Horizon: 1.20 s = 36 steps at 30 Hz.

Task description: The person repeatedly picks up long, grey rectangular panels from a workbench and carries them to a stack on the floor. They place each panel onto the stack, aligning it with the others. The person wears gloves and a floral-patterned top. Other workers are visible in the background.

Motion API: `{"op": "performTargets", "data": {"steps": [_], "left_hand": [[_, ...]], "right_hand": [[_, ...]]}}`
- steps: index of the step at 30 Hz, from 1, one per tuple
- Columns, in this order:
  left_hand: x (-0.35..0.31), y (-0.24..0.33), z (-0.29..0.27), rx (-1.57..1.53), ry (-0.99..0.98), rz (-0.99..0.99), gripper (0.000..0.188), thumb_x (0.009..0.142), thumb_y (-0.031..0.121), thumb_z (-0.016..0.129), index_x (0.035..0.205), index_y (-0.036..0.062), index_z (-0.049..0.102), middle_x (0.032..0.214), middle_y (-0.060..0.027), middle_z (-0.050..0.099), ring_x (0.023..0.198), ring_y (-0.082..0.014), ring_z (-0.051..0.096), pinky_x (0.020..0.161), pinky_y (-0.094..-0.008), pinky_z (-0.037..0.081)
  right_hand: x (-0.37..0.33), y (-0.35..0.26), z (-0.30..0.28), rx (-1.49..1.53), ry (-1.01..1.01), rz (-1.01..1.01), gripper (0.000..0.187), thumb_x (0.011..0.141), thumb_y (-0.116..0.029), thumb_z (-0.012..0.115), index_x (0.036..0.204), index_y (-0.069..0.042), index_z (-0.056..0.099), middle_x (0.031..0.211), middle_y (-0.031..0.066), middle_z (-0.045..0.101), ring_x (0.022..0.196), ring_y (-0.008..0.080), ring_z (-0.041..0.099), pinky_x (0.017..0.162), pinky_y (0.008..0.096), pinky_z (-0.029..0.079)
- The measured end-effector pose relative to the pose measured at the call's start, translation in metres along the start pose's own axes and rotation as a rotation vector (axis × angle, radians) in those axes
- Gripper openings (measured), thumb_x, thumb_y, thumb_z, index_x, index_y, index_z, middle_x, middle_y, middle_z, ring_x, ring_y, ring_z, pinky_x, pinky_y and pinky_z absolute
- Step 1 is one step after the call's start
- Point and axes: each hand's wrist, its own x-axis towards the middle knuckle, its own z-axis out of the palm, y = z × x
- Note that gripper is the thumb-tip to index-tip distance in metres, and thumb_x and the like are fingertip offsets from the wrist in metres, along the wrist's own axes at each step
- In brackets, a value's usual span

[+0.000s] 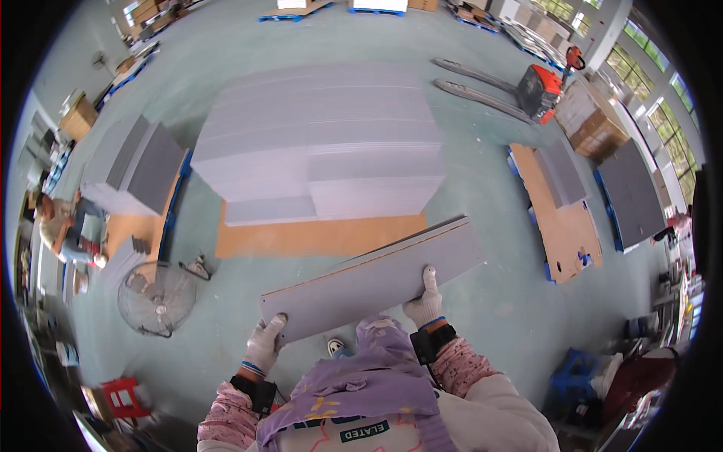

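Both of my hands carry a long grey board bundle (369, 282), a few thin panels lying together with a brown edge showing along the far side. It tilts, its right end farther from me than its left. My left hand (263, 343), in a white glove, grips the near left corner with the thumb on top. My right hand (425, 303), also gloved, holds the near edge toward the right end, thumb pressed on the upper face. The fingers beneath are hidden by the boards. Beyond them stands a large stack of grey panels (316, 143) on a brown sheet (263, 241).
At left, a standing fan (157, 300) is near a pallet of grey panels (132, 166), where another person (64, 226) sits. A red-and-black pallet jack (538, 90) stands far right. On the right is a brown-topped pallet (561, 226). Red stool (126, 397) and blue stool (574, 373) flank me.
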Motion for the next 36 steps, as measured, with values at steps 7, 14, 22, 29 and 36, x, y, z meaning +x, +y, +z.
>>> {"op": "performTargets", "data": {"steps": [7,14,22,29,36], "left_hand": [[0.167,0.043,0.045,-0.248,-0.085,-0.104,0.035,0.094,0.021,0.058,0.124,0.0058,0.049,0.108,-0.0085,0.061,0.088,-0.0217,0.066,0.065,-0.0372,0.059],[0.363,0.094,0.105,-0.307,-0.098,-0.087,0.026,0.096,0.016,0.054,0.121,0.0069,0.053,0.105,-0.0076,0.062,0.087,-0.0230,0.066,0.066,-0.0370,0.059],[0.496,0.085,0.115,-0.327,-0.029,-0.131,0.030,0.095,0.016,0.058,0.120,0.0019,0.051,0.107,-0.0092,0.060,0.092,-0.0223,0.063,0.075,-0.0359,0.058],[0.498,0.063,0.133,-0.708,0.245,-0.183,0.030,0.095,0.026,0.063,0.114,0.0054,0.056,0.109,-0.0099,0.060,0.103,-0.0230,0.060,0.087,-0.0386,0.056],[0.504,0.090,0.165,-0.859,0.297,-0.353,0.031,0.096,0.027,0.060,0.119,0.0056,0.056,0.119,-0.0134,0.059,0.114,-0.0314,0.056,0.097,-0.0547,0.048]], "right_hand": [[0.145,-0.014,0.068,0.049,0.055,-0.046,0.045,0.085,-0.032,0.076,0.117,-0.007,0.058,0.113,0.0035,0.061,0.102,0.0219,0.060,0.088,0.0392,0.052],[0.312,-0.040,0.142,0.141,0.059,-0.019,0.041,0.086,-0.028,0.075,0.118,-0.009,0.058,0.113,0.0031,0.062,0.104,0.0240,0.060,0.093,0.0414,0.050],[0.417,-0.039,0.146,0.020,0.132,0.079,0.040,0.089,-0.025,0.071,0.123,-0.011,0.053,0.119,0.0050,0.058,0.112,0.0271,0.055,0.096,0.0503,0.047],[0.424,-0.062,0.142,-0.011,0.321,0.033,0.034,0.096,-0.025,0.059,0.124,-0.010,0.049,0.132,0.0097,0.048,0.123,0.0318,0.047,0.103,0.0565,0.041],[0.441,-0.073,0.158,-0.040,0.365,0.050,0.034,0.100,-0.025,0.051,0.128,-0.007,0.046,0.133,0.0131,0.049,0.123,0.0342,0.048,0.102,0.0574,0.040]]}}
